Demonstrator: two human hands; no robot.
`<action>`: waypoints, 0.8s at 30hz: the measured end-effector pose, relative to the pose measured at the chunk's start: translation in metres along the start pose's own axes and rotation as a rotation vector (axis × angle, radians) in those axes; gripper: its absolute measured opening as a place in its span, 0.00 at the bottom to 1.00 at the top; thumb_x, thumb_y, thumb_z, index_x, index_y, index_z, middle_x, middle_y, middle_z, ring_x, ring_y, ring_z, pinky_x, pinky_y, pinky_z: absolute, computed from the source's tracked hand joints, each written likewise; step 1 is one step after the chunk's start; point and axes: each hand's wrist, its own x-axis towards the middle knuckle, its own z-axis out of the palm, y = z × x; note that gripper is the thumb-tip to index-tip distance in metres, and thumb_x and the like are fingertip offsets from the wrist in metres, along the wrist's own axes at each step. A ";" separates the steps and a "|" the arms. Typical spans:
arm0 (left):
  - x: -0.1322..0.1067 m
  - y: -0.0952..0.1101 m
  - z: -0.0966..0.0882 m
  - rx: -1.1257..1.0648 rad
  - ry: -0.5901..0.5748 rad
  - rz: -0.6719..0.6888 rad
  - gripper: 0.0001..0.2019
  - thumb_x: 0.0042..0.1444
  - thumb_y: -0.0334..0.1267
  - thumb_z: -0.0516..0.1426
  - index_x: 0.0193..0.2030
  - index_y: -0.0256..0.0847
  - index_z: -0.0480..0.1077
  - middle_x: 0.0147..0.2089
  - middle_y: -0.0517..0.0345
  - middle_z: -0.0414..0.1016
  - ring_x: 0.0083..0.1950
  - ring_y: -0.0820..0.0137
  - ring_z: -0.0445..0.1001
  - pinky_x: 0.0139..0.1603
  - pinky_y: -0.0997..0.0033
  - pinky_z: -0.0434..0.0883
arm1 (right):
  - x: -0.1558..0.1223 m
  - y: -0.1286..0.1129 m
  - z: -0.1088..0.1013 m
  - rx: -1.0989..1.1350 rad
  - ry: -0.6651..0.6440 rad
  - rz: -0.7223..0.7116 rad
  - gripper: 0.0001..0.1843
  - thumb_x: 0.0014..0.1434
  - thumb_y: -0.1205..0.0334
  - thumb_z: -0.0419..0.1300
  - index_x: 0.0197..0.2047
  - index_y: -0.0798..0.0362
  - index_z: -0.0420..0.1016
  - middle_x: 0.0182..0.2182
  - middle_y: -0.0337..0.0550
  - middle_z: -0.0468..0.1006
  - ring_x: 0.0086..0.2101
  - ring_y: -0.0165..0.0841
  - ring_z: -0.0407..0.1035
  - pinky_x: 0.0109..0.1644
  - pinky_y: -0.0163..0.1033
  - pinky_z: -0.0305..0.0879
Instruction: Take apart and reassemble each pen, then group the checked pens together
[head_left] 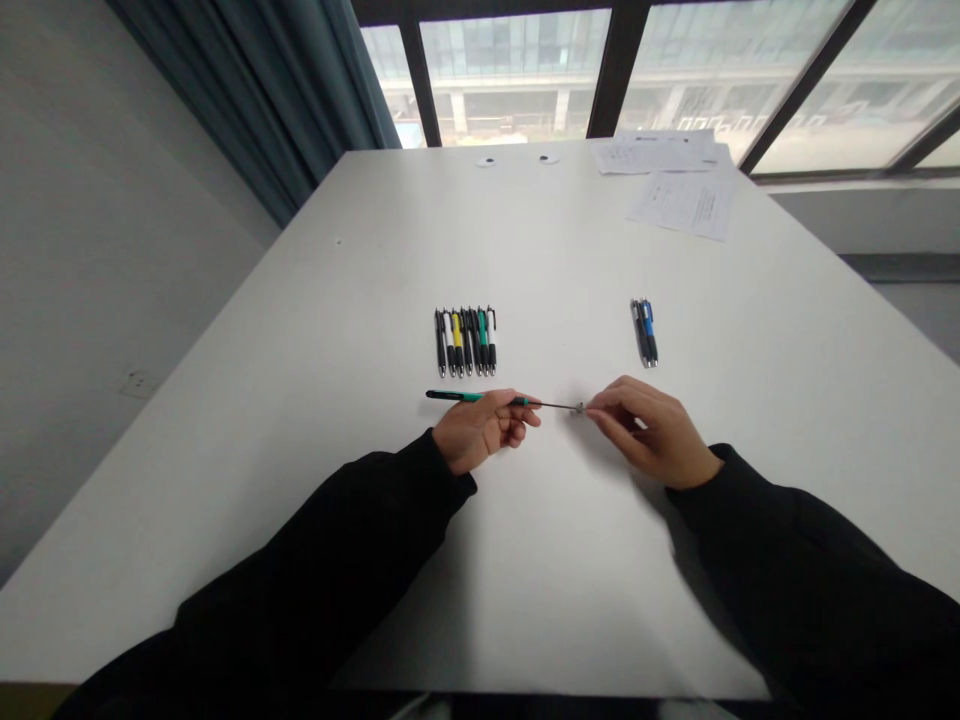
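Observation:
My left hand (487,428) is closed around a green and black pen (466,397), held level above the white table. From its right end sticks a thin dark rod, which looks like the pen's refill (555,405). Fingertips of my right hand (652,425) pinch a small silvery piece (577,408) at the rod's far tip; its exact kind is too small to make out. Just beyond my left hand lies a row of several pens (466,342), side by side, in black, white, yellow and green. A smaller group of pens (644,333), black and blue, lies beyond my right hand.
The white table (300,350) runs up to the window. Printed papers (679,185) lie at its back right, and two small white ovals with dark centres (517,160) sit near the back edge. A blue curtain (277,90) hangs at the left.

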 end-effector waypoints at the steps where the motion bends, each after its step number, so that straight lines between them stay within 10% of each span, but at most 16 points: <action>1: 0.000 0.001 -0.001 -0.022 0.035 0.004 0.15 0.56 0.42 0.60 0.39 0.28 0.77 0.32 0.49 0.77 0.26 0.75 0.69 0.28 0.76 0.64 | -0.002 0.004 -0.006 -0.006 -0.003 0.026 0.03 0.62 0.65 0.60 0.38 0.54 0.75 0.30 0.42 0.71 0.25 0.28 0.61 0.27 0.36 0.59; 24: -0.001 0.008 -0.002 -0.069 0.086 -0.001 0.14 0.58 0.39 0.57 0.36 0.27 0.77 0.30 0.49 0.76 0.25 0.76 0.69 0.27 0.78 0.65 | -0.012 0.029 -0.025 -0.156 -0.195 0.183 0.08 0.61 0.59 0.60 0.37 0.52 0.79 0.28 0.41 0.77 0.28 0.32 0.69 0.35 0.37 0.63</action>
